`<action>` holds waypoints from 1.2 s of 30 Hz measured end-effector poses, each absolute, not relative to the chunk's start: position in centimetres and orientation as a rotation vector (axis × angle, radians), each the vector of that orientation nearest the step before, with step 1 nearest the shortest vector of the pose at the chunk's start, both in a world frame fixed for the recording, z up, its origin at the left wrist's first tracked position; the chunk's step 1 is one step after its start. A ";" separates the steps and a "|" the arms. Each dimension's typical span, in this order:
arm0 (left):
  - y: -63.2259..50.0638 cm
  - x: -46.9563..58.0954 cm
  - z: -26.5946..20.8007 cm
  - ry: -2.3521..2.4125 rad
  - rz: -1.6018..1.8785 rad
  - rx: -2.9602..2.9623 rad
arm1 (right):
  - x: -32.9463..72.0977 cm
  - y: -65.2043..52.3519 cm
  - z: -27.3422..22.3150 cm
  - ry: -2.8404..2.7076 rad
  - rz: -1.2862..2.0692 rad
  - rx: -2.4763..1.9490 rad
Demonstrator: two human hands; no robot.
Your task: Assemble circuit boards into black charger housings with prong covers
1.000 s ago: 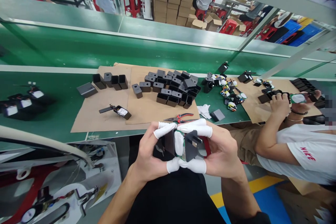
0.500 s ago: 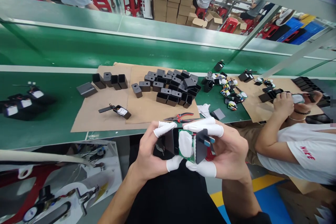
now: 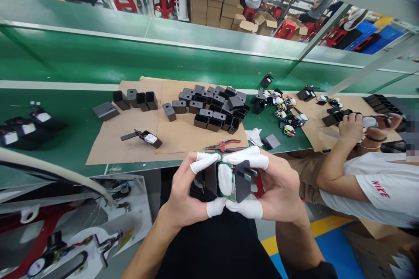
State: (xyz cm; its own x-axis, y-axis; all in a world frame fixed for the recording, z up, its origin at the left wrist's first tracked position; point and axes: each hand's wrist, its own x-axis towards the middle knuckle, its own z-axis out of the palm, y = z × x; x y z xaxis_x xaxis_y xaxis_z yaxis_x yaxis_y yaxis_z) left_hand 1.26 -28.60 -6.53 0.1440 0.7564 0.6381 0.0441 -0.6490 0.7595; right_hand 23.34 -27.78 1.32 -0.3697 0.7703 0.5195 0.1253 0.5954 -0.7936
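Note:
My left hand (image 3: 185, 189), with white finger cots, is closed round a black plastic charger housing (image 3: 211, 179). My right hand (image 3: 273, 187), also in finger cots, grips a green circuit board (image 3: 233, 183) by its edges, close to a black plug cover (image 3: 244, 182) with metal pins. A thick white pad (image 3: 225, 179) lies on the board. The board's left part sits inside the housing's mouth, while the cover stands apart from the rim. Just beyond my hands, red-handled pliers (image 3: 225, 144) rest on the bench.
Many black housings (image 3: 212, 107) stand on brown cardboard (image 3: 176, 139). Loose circuit boards (image 3: 290, 115) are heaped to their right. A co-worker (image 3: 369, 178) handles similar parts at the right. A metal fixture with a gauge (image 3: 37, 266) is at the lower left.
My right hand has moved left with the circuit board and plug cover, so the board sits deeper in the housing. The left hand has stayed almost in place.

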 end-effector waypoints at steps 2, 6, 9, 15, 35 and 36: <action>-28.6 1.2 -6.5 0.760 1.556 1.831 | 23.3 -27.8 1.3 -1.860 0.829 -0.715; -28.6 1.4 -6.5 0.760 1.563 1.833 | 23.3 -27.7 1.4 -1.891 0.809 -0.723; -28.5 1.5 -6.5 0.750 1.570 1.829 | 23.2 -27.7 1.3 -1.901 0.796 -0.717; -28.5 1.5 -6.6 0.766 1.574 1.828 | 23.2 -27.8 1.0 -1.903 0.792 -0.733; -28.5 1.7 -7.6 0.746 1.554 1.819 | 23.4 -28.0 0.9 -1.891 0.783 -0.747; -28.6 1.7 -7.7 0.748 1.550 1.810 | 23.5 -28.0 1.0 -1.873 0.773 -0.745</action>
State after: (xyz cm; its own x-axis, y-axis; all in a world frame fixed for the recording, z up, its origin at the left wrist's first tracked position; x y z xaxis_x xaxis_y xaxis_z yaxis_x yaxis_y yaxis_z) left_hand 1.73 -28.56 -7.69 0.1456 0.7631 0.6296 0.0181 -0.6383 0.7695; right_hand 23.48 -28.02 1.03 -0.3696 0.7635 0.5296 0.1681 0.6155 -0.7700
